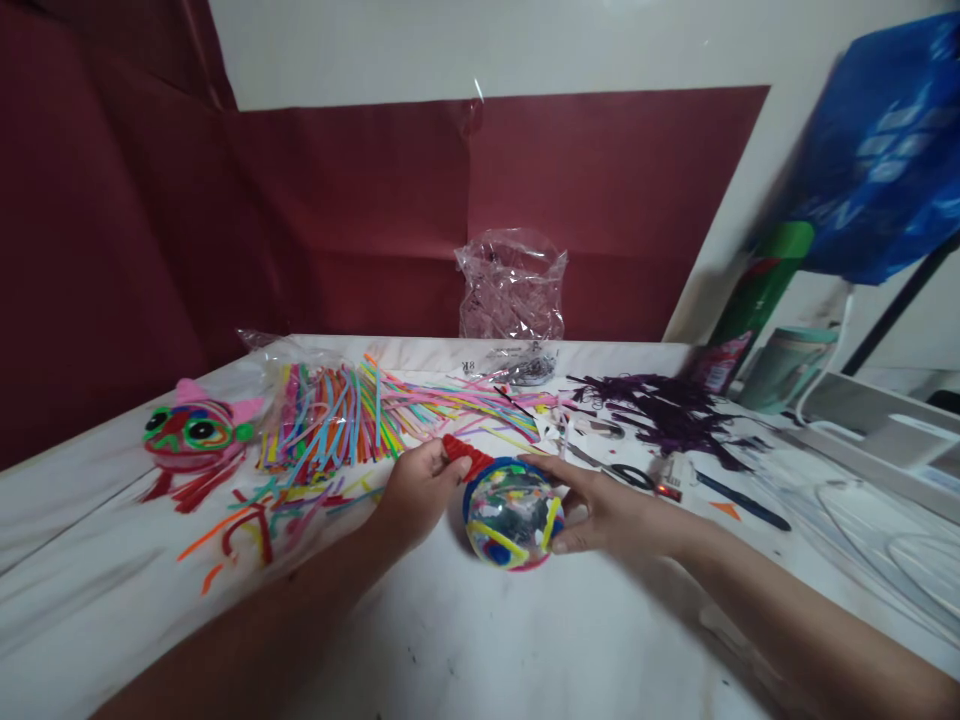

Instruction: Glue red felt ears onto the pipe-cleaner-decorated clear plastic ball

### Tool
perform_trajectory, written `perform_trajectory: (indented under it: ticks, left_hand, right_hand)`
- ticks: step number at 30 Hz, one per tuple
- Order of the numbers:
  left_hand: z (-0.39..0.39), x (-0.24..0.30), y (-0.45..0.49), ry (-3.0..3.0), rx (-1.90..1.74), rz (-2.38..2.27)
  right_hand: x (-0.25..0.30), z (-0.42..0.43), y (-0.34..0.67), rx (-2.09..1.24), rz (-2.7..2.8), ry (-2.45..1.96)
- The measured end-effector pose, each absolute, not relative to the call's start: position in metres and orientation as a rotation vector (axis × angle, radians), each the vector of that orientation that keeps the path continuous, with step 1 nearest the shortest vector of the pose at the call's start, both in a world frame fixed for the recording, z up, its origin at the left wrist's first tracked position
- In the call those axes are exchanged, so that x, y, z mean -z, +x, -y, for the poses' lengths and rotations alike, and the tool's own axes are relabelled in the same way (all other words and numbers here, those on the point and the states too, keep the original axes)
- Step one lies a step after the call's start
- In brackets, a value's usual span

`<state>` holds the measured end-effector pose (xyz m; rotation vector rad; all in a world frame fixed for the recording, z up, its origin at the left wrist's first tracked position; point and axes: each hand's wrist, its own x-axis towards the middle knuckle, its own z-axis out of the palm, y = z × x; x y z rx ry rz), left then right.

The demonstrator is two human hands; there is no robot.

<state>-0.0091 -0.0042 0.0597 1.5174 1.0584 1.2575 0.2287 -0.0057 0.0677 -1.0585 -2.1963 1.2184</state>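
A clear plastic ball (pixel 511 515) wrapped with coloured pipe cleaners rests on the white table (pixel 480 640). My right hand (pixel 600 505) cups its right side, fingers curled against it. My left hand (pixel 416 490) sits just left of the ball, pinching a red pipe cleaner (pixel 466 456) that runs up onto the ball's top edge.
A big pile of multicoloured pipe cleaners (pixel 352 415) lies at the left, beside a pink and green pipe-cleaner animal face (pixel 196 432). Purple strands (pixel 660 405), scissors (pixel 626 472) and a blue pen (pixel 739 500) lie at the right. A clear plastic bag (pixel 511 285) stands at the back.
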Motion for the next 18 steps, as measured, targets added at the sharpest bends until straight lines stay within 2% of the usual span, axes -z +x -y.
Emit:
perform_trajectory:
  ticks: [6, 18]
  left_hand:
    - [0.008, -0.059, -0.008, 1.584, -1.144, -1.067]
    - [0.014, -0.055, -0.008, 1.941, -1.223, -1.33]
  right_hand:
    - [-0.067, 0.002, 0.227, -1.316, 2.131, -1.043]
    - [-0.057, 0.002, 0.226, -1.2, 2.103, -1.026]
